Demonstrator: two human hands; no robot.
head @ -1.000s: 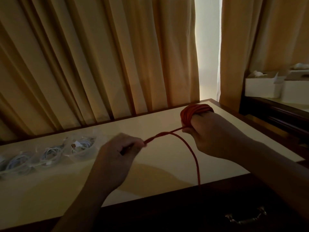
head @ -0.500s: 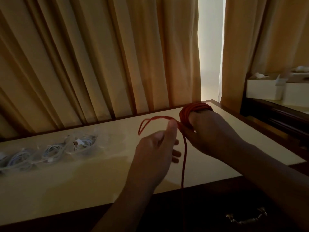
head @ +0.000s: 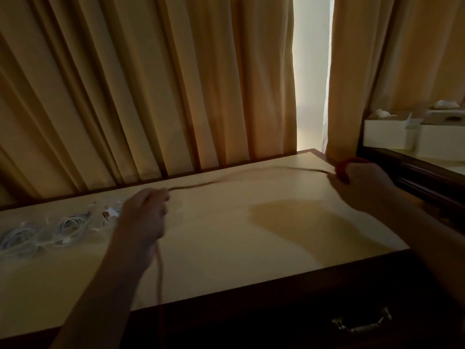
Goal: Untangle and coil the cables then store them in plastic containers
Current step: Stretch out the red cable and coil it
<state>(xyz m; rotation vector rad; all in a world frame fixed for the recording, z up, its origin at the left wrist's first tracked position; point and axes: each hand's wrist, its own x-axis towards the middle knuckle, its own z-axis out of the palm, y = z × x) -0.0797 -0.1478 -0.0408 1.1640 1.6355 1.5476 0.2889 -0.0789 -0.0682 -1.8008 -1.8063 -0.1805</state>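
Observation:
A red cable is wound into a coil (head: 343,167) around the fingers of my right hand (head: 362,182), which grips it at the table's far right corner. A blurred free length of the red cable (head: 226,178) stretches left across the table to my left hand (head: 144,217), which holds it in curled fingers. From there the cable hangs down over the table's front edge. Clear plastic containers (head: 73,224) with coiled white cables lie in a row at the table's left.
The cream table top (head: 251,235) has a dark wood rim and a drawer handle (head: 362,323) below at the front right. Curtains hang right behind the table. White boxes (head: 390,133) stand on a dark shelf to the right.
My hands have moved apart: the left went back leftwards along the cable, the right went further right with the coil. The small loop by the coil is gone and the cable runs stretched between them.

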